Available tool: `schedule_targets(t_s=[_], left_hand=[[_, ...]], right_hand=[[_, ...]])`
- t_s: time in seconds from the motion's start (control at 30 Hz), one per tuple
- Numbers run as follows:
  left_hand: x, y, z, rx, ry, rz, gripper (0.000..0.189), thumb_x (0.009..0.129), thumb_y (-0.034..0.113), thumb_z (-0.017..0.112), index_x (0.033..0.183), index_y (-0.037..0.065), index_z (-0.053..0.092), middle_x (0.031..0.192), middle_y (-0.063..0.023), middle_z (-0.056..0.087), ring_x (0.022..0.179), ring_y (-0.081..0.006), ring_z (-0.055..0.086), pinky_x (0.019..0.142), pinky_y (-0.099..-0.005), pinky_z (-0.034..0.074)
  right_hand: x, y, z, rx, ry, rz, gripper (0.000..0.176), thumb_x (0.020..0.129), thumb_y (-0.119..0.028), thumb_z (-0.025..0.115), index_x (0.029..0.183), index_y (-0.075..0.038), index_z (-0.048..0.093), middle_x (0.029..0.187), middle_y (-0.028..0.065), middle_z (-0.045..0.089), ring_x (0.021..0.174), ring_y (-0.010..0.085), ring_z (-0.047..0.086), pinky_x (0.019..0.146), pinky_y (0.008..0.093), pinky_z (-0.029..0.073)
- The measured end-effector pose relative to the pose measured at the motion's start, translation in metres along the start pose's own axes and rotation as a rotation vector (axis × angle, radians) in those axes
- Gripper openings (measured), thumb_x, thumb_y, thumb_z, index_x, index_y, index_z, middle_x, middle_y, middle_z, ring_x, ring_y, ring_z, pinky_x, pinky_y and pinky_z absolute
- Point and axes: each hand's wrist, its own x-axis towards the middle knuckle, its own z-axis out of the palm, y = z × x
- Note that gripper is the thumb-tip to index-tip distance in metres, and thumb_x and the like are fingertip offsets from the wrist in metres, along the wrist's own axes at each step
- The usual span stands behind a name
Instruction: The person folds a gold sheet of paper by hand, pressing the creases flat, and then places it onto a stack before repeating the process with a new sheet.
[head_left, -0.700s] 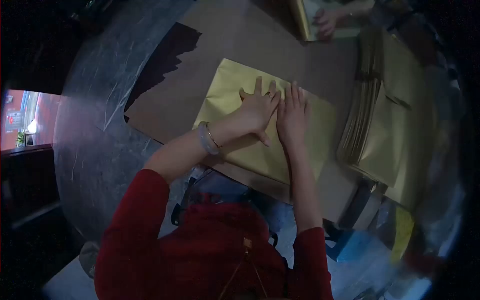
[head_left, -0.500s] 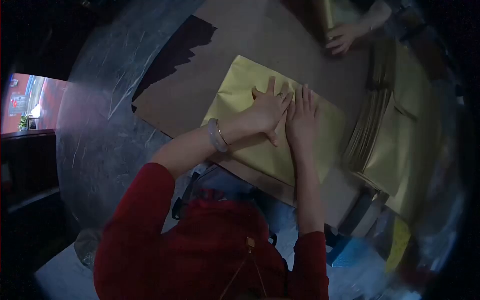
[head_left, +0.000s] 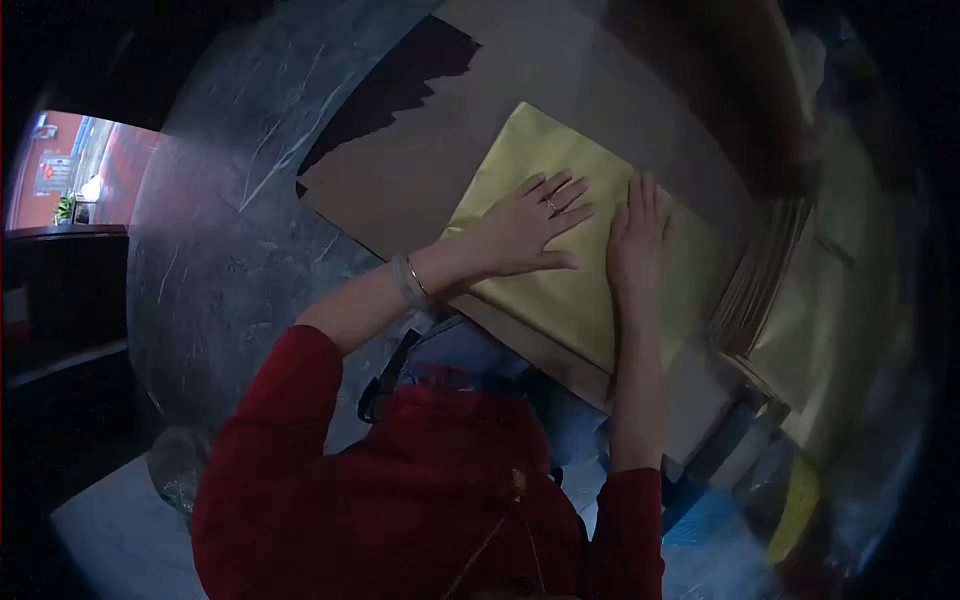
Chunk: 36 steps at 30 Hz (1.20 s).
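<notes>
A gold-coloured paper lies flat in front of me, with light creases. My left hand, with a ring and wrist bangles, rests on its left part, palm down, fingers spread. To its right, my right hand lies flat on the same paper, fingers stretched out and close together. Neither hand grips anything. Beneath the paper is a large brown cardboard sheet with a torn, dark upper-left corner.
A stack of folded gold paper stands to the right, beside larger gold sheets. The grey veined table extends left. A yellow strip and a blue object are at lower right. The upper right is blurred.
My left hand has slid left across the paper, away from my right hand. Another person's hand at the upper right no longer shows clearly. The whole view has shifted slightly.
</notes>
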Motion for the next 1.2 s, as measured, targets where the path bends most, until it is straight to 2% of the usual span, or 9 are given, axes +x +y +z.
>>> schedule_targets(t_s=[0.1, 0.17, 0.33, 0.53, 0.7, 0.73, 0.93, 1.07, 1.2], left_hand=[[-0.004, 0.004, 0.003, -0.031, 0.025, -0.058, 0.069, 0.087, 0.054, 0.048, 0.139, 0.009, 0.037, 0.146, -0.0161, 0.031, 0.137, -0.0321, 0.025, 0.11, -0.0457, 0.023], [-0.008, 0.008, 0.004, -0.036, 0.085, -0.218, 0.068, 0.089, 0.051, 0.048, 0.139, 0.006, 0.037, 0.146, -0.017, 0.031, 0.136, -0.0322, 0.026, 0.11, -0.0455, 0.022], [-0.017, 0.02, 0.003, 0.029, 0.082, -0.436, 0.07, 0.094, 0.048, 0.042, 0.141, -0.002, 0.028, 0.148, -0.021, 0.023, 0.138, -0.036, 0.02, 0.112, -0.0466, 0.018], [-0.015, 0.022, 0.002, 0.043, 0.179, -0.538, 0.071, 0.093, 0.045, 0.045, 0.14, -0.005, 0.028, 0.146, -0.0231, 0.026, 0.137, -0.0371, 0.022, 0.111, -0.0467, 0.02], [-0.012, 0.003, -0.023, 0.019, 0.021, -0.514, 0.069, 0.091, 0.039, 0.051, 0.136, -0.009, 0.031, 0.142, -0.024, 0.031, 0.131, -0.038, 0.03, 0.108, -0.0433, 0.028], [-0.013, -0.002, -0.025, 0.025, 0.021, -0.508, 0.069, 0.091, 0.039, 0.051, 0.136, -0.009, 0.031, 0.142, -0.024, 0.031, 0.131, -0.038, 0.03, 0.108, -0.0433, 0.028], [-0.019, -0.035, -0.029, 0.061, -0.002, -0.301, 0.079, 0.089, 0.049, 0.05, 0.136, -0.01, 0.027, 0.143, -0.0271, 0.026, 0.136, -0.0387, 0.023, 0.112, -0.0434, 0.022], [-0.004, -0.052, -0.031, 0.055, -0.02, -0.291, 0.086, 0.086, 0.052, 0.053, 0.137, -0.011, 0.025, 0.145, -0.027, 0.024, 0.137, -0.0393, 0.02, 0.113, -0.0438, 0.019], [0.008, -0.064, -0.03, 0.093, -0.012, -0.276, 0.087, 0.085, 0.056, 0.05, 0.137, -0.01, 0.027, 0.146, -0.0234, 0.025, 0.139, -0.0338, 0.02, 0.114, -0.0454, 0.014]], right_hand=[[0.0, 0.001, 0.002, 0.038, 0.032, -0.014, 0.045, 0.1, -0.03, 0.028, 0.142, -0.014, 0.034, 0.15, 0.0008, 0.028, 0.139, 0.0179, 0.025, 0.113, 0.0466, 0.016], [0.0, 0.001, 0.003, 0.014, 0.016, -0.008, 0.045, 0.1, -0.03, 0.028, 0.142, -0.014, 0.035, 0.15, 0.0008, 0.028, 0.139, 0.0179, 0.024, 0.113, 0.0465, 0.017], [0.001, 0.001, 0.001, -0.004, -0.014, 0.015, 0.045, 0.1, -0.029, 0.029, 0.142, -0.014, 0.035, 0.15, 0.0009, 0.028, 0.139, 0.0172, 0.023, 0.113, 0.0461, 0.017], [-0.001, -0.002, -0.005, 0.048, 0.002, 0.017, 0.045, 0.1, -0.029, 0.03, 0.142, -0.014, 0.035, 0.15, 0.0014, 0.028, 0.139, 0.0178, 0.025, 0.113, 0.0462, 0.017], [0.001, -0.004, -0.011, 0.038, -0.061, 0.04, 0.044, 0.099, -0.027, 0.032, 0.141, -0.013, 0.035, 0.15, 0.0021, 0.029, 0.138, 0.0187, 0.026, 0.113, 0.0467, 0.017], [0.0, 0.0, -0.001, 0.079, -0.003, 0.028, 0.044, 0.099, -0.029, 0.031, 0.141, -0.013, 0.036, 0.15, 0.0025, 0.029, 0.138, 0.0187, 0.026, 0.113, 0.0467, 0.017], [-0.001, 0.0, -0.002, 0.063, 0.005, 0.042, 0.044, 0.099, -0.027, 0.031, 0.14, -0.013, 0.038, 0.149, 0.0019, 0.03, 0.138, 0.0179, 0.026, 0.113, 0.0464, 0.018], [-0.001, -0.003, -0.006, 0.047, -0.009, 0.044, 0.044, 0.098, -0.027, 0.032, 0.14, -0.013, 0.037, 0.149, 0.0017, 0.03, 0.138, 0.0173, 0.025, 0.113, 0.046, 0.018], [0.0, -0.001, -0.004, 0.031, -0.013, 0.043, 0.044, 0.098, -0.027, 0.034, 0.139, -0.012, 0.038, 0.149, 0.0018, 0.03, 0.139, 0.0178, 0.024, 0.113, 0.047, 0.02]])
